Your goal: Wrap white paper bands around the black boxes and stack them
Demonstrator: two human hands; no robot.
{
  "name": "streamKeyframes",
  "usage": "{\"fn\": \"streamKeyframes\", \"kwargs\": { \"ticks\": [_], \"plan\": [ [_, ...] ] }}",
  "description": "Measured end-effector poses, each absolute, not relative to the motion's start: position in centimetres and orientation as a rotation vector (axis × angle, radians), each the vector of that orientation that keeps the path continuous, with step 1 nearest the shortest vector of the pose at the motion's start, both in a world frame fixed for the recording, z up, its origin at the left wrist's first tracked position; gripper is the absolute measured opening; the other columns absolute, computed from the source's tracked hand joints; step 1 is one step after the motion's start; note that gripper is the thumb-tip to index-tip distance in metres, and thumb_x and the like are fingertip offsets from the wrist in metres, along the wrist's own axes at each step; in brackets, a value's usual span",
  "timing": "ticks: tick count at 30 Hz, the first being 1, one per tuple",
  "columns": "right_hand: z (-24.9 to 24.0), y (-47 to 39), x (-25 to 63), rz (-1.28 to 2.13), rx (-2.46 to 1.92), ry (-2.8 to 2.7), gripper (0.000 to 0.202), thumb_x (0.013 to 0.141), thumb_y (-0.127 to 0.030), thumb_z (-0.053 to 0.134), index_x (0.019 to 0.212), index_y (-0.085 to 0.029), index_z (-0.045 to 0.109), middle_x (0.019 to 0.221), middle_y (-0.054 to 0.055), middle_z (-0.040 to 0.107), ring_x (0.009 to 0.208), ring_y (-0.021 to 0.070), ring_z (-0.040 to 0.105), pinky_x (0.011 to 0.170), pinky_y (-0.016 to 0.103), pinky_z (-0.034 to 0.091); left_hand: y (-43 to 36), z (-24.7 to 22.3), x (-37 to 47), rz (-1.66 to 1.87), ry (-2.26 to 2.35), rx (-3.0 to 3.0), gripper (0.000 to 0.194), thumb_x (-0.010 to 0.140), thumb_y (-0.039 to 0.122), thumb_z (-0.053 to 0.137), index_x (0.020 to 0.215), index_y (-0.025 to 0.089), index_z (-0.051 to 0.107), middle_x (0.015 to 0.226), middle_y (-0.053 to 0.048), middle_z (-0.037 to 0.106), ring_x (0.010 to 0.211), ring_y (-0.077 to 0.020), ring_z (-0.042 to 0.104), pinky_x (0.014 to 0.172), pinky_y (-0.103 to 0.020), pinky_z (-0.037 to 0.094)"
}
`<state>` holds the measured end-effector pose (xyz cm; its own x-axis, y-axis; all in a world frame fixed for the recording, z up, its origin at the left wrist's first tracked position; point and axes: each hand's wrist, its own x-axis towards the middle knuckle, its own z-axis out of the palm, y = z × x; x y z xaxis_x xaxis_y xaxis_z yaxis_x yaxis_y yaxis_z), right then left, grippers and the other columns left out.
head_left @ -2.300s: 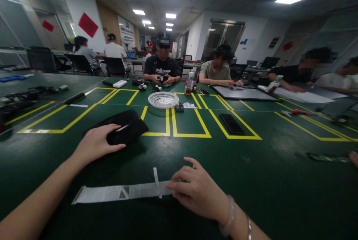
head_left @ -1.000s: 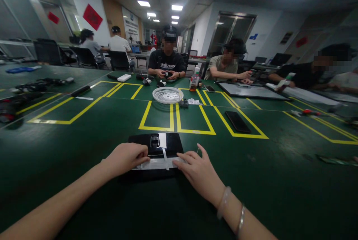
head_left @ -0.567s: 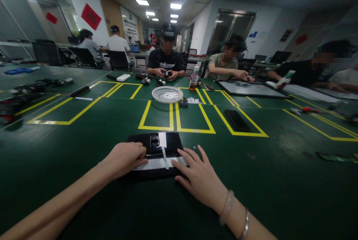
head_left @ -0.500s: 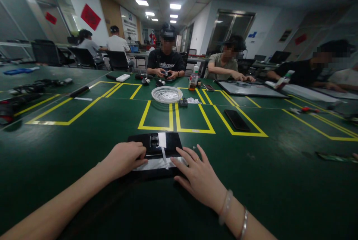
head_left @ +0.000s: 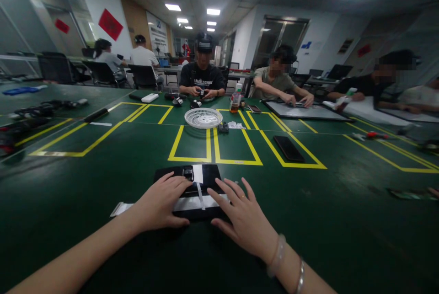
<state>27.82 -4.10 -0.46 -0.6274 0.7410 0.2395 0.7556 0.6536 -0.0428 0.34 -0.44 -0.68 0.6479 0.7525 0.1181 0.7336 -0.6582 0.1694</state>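
Note:
A flat black box-like thing point(head_left: 212, 171) lies on the green table in front of me; its exact kind I cannot make out. A white strip point(head_left: 188, 203) runs across its near part and sticks out past its left side. Another short white piece point(head_left: 198, 173) lies over the top, beside a small dark fitting point(head_left: 188, 172). My left hand point(head_left: 159, 202) rests on the left side with its fingers stretched out, covering part of the strip. My right hand point(head_left: 242, 209) lies over the right side, fingers spread.
Beyond the box are yellow tape outlines point(head_left: 190, 158), a white basket point(head_left: 203, 125), a small dark block point(head_left: 223, 127) and a dark phone point(head_left: 288, 148). A bottle point(head_left: 235, 102) stands farther back. Co-workers sit across the table. Cables point(head_left: 44, 109) lie at left.
My left hand has gone from curled fingers at the strip to lying flat across the box's left side. The strip's left end now shows. My right hand has hardly moved.

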Motion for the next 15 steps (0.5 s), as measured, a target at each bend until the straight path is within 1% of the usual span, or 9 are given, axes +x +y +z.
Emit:
{"fn": "streamKeyframes", "kwargs": {
  "ticks": [3,7,10,12,15],
  "plan": [
    [-0.1,-3.9,28.2,-0.127,-1.226,-2.596,0.058,0.097,-0.042,0.052,0.151,-0.032,0.032,0.156,0.007,0.038,0.141,0.0309,0.034,0.115,0.063,0.017,-0.5,0.1,0.4,0.285,1.259,2.72,0.081,0.065,0.054,0.084,0.132,0.018,0.055,0.13,-0.011,0.056,0.121,-0.0342,0.049,0.112,-0.051,0.031],
    [0.2,-3.6,28.7,-0.14,-1.229,-2.554,0.056,0.097,-0.039,0.052,0.15,-0.031,0.035,0.151,0.008,0.044,0.138,0.0302,0.039,0.114,0.062,0.021,0.2,1.3,-1.0,0.333,1.381,2.678,0.076,0.066,0.054,0.083,0.129,0.02,0.058,0.128,-0.01,0.057,0.119,-0.0337,0.051,0.11,-0.047,0.034],
    [0.4,-3.5,28.8,-0.117,-1.256,-2.54,0.054,0.096,-0.036,0.053,0.148,-0.03,0.038,0.15,0.007,0.046,0.138,0.0297,0.039,0.115,0.062,0.02,1.7,1.8,-3.7,0.381,1.589,2.639,0.071,0.071,0.058,0.077,0.128,0.019,0.059,0.13,-0.012,0.056,0.118,-0.0345,0.051,0.104,-0.045,0.039],
    [0.4,-3.5,28.9,-0.083,-1.279,-2.548,0.052,0.095,-0.036,0.055,0.146,-0.031,0.042,0.149,0.006,0.046,0.138,0.0297,0.039,0.115,0.061,0.021,3.0,1.9,-6.1,0.375,1.769,2.574,0.074,0.073,0.063,0.072,0.129,0.017,0.058,0.129,-0.014,0.056,0.116,-0.0354,0.052,0.098,-0.044,0.043],
    [0.3,-3.5,28.9,-0.004,-1.301,-2.598,0.055,0.092,-0.041,0.06,0.144,-0.033,0.044,0.15,0.006,0.046,0.14,0.0311,0.037,0.115,0.062,0.022,4.5,1.9,-10.2,0.292,2.069,2.407,0.077,0.076,0.067,0.066,0.13,0.012,0.057,0.124,-0.018,0.058,0.111,-0.0371,0.055,0.092,-0.043,0.046]
  ]
}}
